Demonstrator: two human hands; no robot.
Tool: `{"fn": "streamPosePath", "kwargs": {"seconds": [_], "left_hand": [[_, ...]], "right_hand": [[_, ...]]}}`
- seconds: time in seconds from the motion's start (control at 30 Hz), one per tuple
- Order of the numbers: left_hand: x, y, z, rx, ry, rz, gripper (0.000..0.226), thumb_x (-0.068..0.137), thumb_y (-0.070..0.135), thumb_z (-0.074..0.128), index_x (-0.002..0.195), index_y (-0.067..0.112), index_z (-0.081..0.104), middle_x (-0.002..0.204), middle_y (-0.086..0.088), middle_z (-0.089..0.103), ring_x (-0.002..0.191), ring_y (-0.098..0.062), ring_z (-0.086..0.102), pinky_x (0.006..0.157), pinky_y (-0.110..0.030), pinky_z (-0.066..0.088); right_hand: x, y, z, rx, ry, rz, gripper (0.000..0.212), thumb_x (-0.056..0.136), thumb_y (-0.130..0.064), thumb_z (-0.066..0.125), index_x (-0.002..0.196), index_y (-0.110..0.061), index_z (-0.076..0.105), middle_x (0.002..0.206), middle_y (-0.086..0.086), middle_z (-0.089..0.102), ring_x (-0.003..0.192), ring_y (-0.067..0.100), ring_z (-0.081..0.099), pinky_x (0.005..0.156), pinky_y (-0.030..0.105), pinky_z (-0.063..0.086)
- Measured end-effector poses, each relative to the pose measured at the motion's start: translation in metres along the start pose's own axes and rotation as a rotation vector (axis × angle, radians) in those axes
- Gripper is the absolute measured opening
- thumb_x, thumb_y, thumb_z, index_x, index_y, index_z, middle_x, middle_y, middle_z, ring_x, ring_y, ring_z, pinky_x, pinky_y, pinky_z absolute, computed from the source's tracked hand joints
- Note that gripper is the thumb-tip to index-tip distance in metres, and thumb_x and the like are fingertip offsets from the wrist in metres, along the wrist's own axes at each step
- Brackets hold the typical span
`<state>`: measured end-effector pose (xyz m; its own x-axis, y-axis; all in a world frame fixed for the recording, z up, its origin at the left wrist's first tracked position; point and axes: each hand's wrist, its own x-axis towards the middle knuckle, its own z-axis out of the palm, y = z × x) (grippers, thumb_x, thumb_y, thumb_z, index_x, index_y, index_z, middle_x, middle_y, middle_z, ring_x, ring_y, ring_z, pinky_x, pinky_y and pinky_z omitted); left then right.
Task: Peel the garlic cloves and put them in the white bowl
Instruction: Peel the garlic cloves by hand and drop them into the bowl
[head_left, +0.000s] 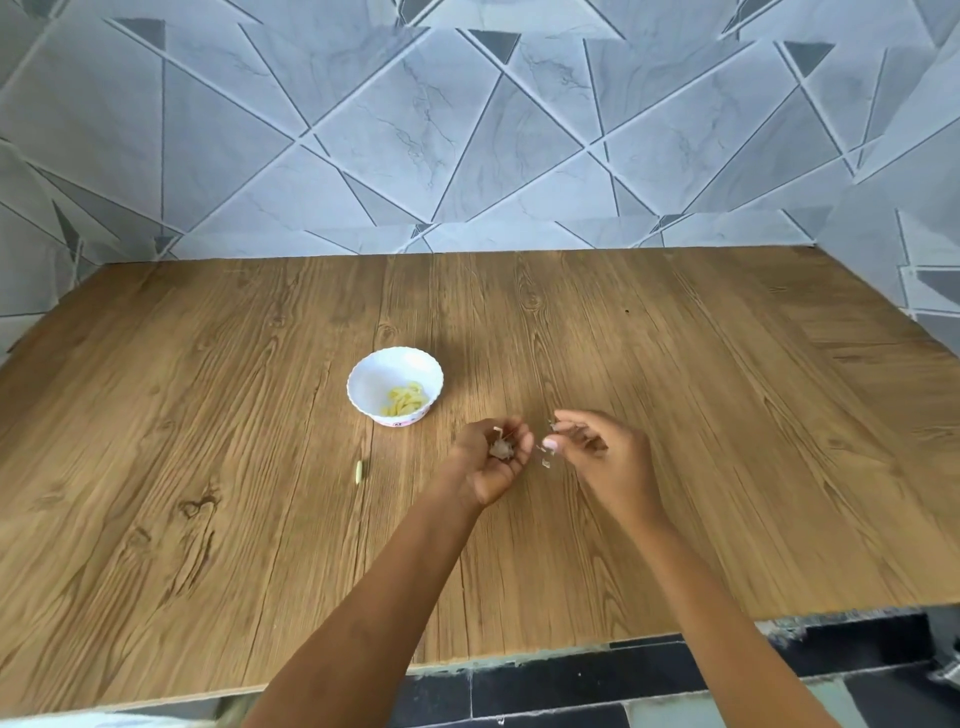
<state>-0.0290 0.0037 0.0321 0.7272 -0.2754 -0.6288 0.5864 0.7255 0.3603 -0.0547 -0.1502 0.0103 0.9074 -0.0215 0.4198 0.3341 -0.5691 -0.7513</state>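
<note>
Pink print on the foot of the bowl (363, 371) is too blurred to read, peeled cloves (405, 401) lie inside it, just far-left of my left hand (491, 467), whose fingers curl round garlic (501, 449), while my right hand (602, 457) pinches a skin scrap (555, 427).

White bowl (363, 371): small, scalloped rim, upright on the table (208, 415), holding a heap of peeled yellowish garlic cloves (405, 402). Loose clove (357, 472): pale, slender, lying on the table below-left of the bowl. Unpeeled garlic (501, 449): papery, greyish, cupped in the left hand (491, 467). Skin scrap (554, 427): pinched at the right hand (597, 452) fingertips.
</note>
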Motion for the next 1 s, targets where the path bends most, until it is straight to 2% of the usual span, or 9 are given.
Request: {"fn": "streamPosePath", "kwargs": {"seconds": [0.07, 0.17, 0.27, 0.4, 0.53, 0.63, 0.77, 0.93, 1.0], "left_hand": [[0.003, 0.007, -0.004, -0.015, 0.029, 0.026, 0.027, 0.097, 0.003, 0.037, 0.077, -0.002, 0.055, 0.077, -0.013, 0.055, 0.071, -0.018, 0.054, 0.051, -0.024, 0.055], [0.003, 0.016, -0.008, -0.004, 0.046, 0.056, 0.025, 0.096, 0.003, 0.037, 0.079, 0.000, 0.054, 0.077, -0.011, 0.055, 0.072, -0.017, 0.054, 0.052, -0.023, 0.055], [0.003, 0.020, -0.011, -0.006, 0.039, 0.060, 0.025, 0.097, 0.005, 0.038, 0.079, 0.000, 0.055, 0.077, -0.012, 0.056, 0.072, -0.017, 0.055, 0.054, -0.024, 0.055], [0.004, 0.023, -0.013, -0.016, 0.027, 0.055, 0.023, 0.097, 0.006, 0.040, 0.081, 0.000, 0.055, 0.077, -0.011, 0.056, 0.073, -0.017, 0.055, 0.054, -0.024, 0.055], [0.006, 0.023, -0.013, -0.010, 0.030, 0.060, 0.024, 0.098, 0.006, 0.039, 0.080, 0.000, 0.055, 0.078, -0.011, 0.056, 0.073, -0.017, 0.055, 0.054, -0.024, 0.055], [0.006, 0.024, -0.013, -0.010, 0.021, 0.054, 0.023, 0.098, 0.006, 0.039, 0.081, 0.000, 0.055, 0.079, -0.011, 0.056, 0.073, -0.017, 0.055, 0.054, -0.023, 0.055], [0.007, 0.026, -0.016, -0.007, 0.025, 0.059, 0.023, 0.098, 0.007, 0.039, 0.083, 0.000, 0.055, 0.081, -0.011, 0.057, 0.074, -0.017, 0.056, 0.054, -0.024, 0.056], [0.002, 0.022, -0.020, 0.017, 0.025, 0.061, 0.022, 0.097, 0.004, 0.040, 0.083, 0.000, 0.056, 0.080, -0.011, 0.057, 0.073, -0.017, 0.056, 0.055, -0.024, 0.056], [-0.001, 0.019, -0.021, 0.029, 0.023, 0.061, 0.022, 0.097, 0.004, 0.040, 0.082, 0.000, 0.055, 0.079, -0.011, 0.057, 0.073, -0.017, 0.056, 0.056, -0.024, 0.056]], "right_hand": [[0.001, 0.013, -0.007, -0.089, -0.061, 0.051, 0.043, 0.080, -0.023, 0.073, 0.119, -0.010, 0.062, 0.113, 0.004, 0.068, 0.103, 0.006, 0.063, 0.088, 0.015, 0.047], [0.007, 0.020, -0.002, -0.319, -0.382, 0.136, 0.064, 0.091, -0.042, 0.054, 0.144, -0.012, 0.035, 0.149, 0.003, 0.036, 0.138, 0.015, 0.031, 0.113, 0.030, 0.024], [0.012, 0.017, 0.015, -0.455, -0.518, 0.126, 0.067, 0.095, -0.049, 0.039, 0.149, -0.014, 0.020, 0.157, 0.001, 0.015, 0.144, 0.013, 0.012, 0.116, 0.030, 0.009], [-0.004, 0.016, 0.021, -0.507, -0.491, 0.040, 0.057, 0.098, -0.045, 0.037, 0.147, -0.018, 0.027, 0.156, -0.003, 0.019, 0.143, 0.010, 0.015, 0.114, 0.024, 0.009], [-0.020, 0.014, 0.022, -0.437, -0.382, -0.074, 0.040, 0.093, -0.013, 0.055, 0.133, -0.014, 0.052, 0.144, 0.000, 0.043, 0.133, 0.012, 0.041, 0.103, 0.018, 0.024], [-0.024, 0.013, 0.030, -0.456, -0.238, -0.120, 0.040, 0.069, 0.013, 0.072, 0.103, -0.009, 0.072, 0.111, 0.007, 0.069, 0.097, 0.020, 0.068, 0.086, 0.017, 0.041], [-0.022, 0.010, 0.030, -0.430, -0.182, -0.097, 0.041, 0.061, 0.020, 0.070, 0.090, -0.009, 0.074, 0.080, -0.001, 0.065, 0.063, 0.006, 0.055, 0.059, 0.006, 0.037], [-0.016, 0.014, 0.032, -0.515, -0.154, -0.188, 0.037, 0.058, 0.021, 0.068, 0.081, -0.008, 0.069, 0.073, 0.002, 0.059, 0.058, 0.010, 0.052, 0.053, 0.015, 0.035], [-0.006, 0.012, 0.031, -0.386, -0.174, -0.096, 0.031, 0.069, 0.018, 0.065, 0.083, -0.010, 0.069, 0.078, 0.002, 0.063, 0.063, 0.009, 0.056, 0.060, 0.014, 0.040]]}}
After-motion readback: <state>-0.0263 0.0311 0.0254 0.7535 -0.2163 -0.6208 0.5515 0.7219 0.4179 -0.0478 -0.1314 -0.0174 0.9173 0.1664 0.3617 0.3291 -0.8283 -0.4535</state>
